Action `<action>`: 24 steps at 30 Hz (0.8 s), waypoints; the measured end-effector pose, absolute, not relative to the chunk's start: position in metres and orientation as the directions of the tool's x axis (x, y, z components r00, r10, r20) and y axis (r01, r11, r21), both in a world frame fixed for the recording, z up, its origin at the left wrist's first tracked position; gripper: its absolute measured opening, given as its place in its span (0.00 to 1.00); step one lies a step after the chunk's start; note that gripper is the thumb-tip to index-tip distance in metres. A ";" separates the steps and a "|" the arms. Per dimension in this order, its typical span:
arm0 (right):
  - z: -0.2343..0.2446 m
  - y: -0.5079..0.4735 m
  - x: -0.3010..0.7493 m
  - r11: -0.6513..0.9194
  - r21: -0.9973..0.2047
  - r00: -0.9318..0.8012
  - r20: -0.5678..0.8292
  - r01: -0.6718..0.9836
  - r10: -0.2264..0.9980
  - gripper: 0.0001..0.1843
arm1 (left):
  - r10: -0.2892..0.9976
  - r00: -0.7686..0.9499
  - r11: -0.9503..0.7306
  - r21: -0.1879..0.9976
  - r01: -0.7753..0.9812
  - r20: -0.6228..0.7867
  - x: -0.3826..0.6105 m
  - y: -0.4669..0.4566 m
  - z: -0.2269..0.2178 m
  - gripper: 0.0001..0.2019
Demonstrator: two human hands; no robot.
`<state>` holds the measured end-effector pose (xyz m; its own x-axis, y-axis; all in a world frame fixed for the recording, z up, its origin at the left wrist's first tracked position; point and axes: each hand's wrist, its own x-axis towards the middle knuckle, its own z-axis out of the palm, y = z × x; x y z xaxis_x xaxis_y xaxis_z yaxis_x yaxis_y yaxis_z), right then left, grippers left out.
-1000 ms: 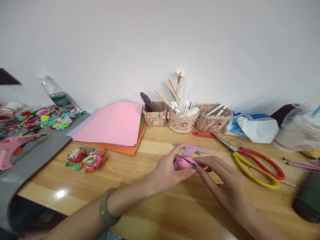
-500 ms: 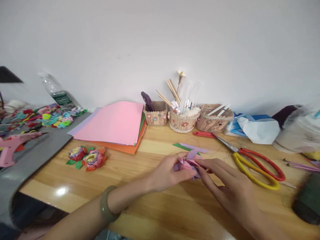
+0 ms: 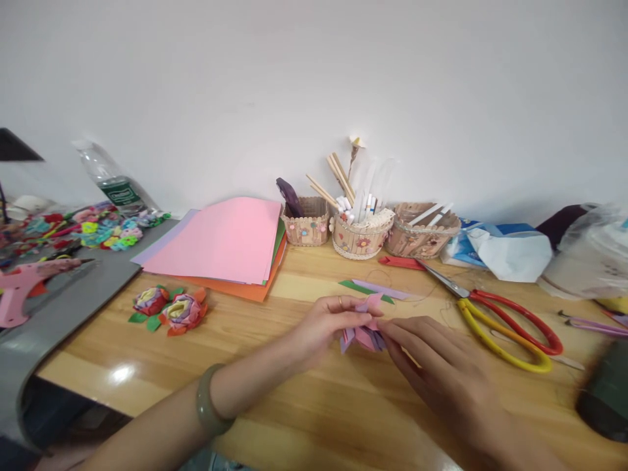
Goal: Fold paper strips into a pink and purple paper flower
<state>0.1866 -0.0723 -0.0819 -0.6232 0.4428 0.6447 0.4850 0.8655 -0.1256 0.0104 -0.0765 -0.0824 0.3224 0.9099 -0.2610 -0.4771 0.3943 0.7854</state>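
Observation:
Between my hands, above the wooden table, is a small folded paper flower [image 3: 366, 337] in pink and purple. My left hand [image 3: 326, 327], with a ring and a green bangle on the wrist, pinches its upper left side between thumb and fingers. The fingertips of my right hand [image 3: 436, 356] close on the flower's right edge; some of them are hidden behind the hand. Just beyond the flower lie a green paper strip [image 3: 360, 288] and a lilac paper strip [image 3: 383, 289].
Right of my hands lie large scissors [image 3: 510, 327] with red and yellow handles. Behind are decorated baskets [image 3: 362, 241] and stacked coloured paper [image 3: 220, 239]. Two finished-looking paper flowers [image 3: 184, 313] lie at left, and a pink glue gun [image 3: 24, 284] rests on the grey surface.
The paper flower has been turned and tilted, so more of its pink petals show. My left thumb has shifted up onto it, and my right fingertips stay at its right edge.

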 end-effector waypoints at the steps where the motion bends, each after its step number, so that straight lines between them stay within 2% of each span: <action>1: -0.083 -0.073 0.186 0.870 -0.129 -0.629 0.642 0.476 0.439 0.11 | 0.916 0.306 0.384 0.787 -0.484 -0.258 0.012 -0.076 -0.084 0.11; 7: -0.078 -0.080 0.184 0.889 -0.160 -0.682 0.587 0.429 0.435 0.12 | 0.958 0.173 0.286 0.814 -0.506 -0.229 0.015 -0.077 -0.088 0.13; 12: -0.066 -0.086 0.185 0.889 -0.114 -0.718 0.549 0.444 0.428 0.12 | 0.965 0.149 0.261 0.810 -0.526 -0.215 0.015 -0.079 -0.086 0.09; 19: -0.065 -0.084 0.189 0.925 -0.031 -0.763 0.555 0.379 0.332 0.14 | 0.956 0.123 0.289 0.777 -0.560 -0.267 0.015 -0.079 -0.086 0.11; 21: -0.064 -0.082 0.188 0.924 -0.071 -0.749 0.564 0.376 0.348 0.13 | 0.947 0.141 0.314 0.756 -0.574 -0.287 0.013 -0.077 -0.085 0.13; 24: -0.062 -0.078 0.185 0.871 -0.271 -0.618 0.621 0.409 0.483 0.09 | 0.946 0.141 0.316 0.742 -0.591 -0.291 0.011 -0.075 -0.082 0.13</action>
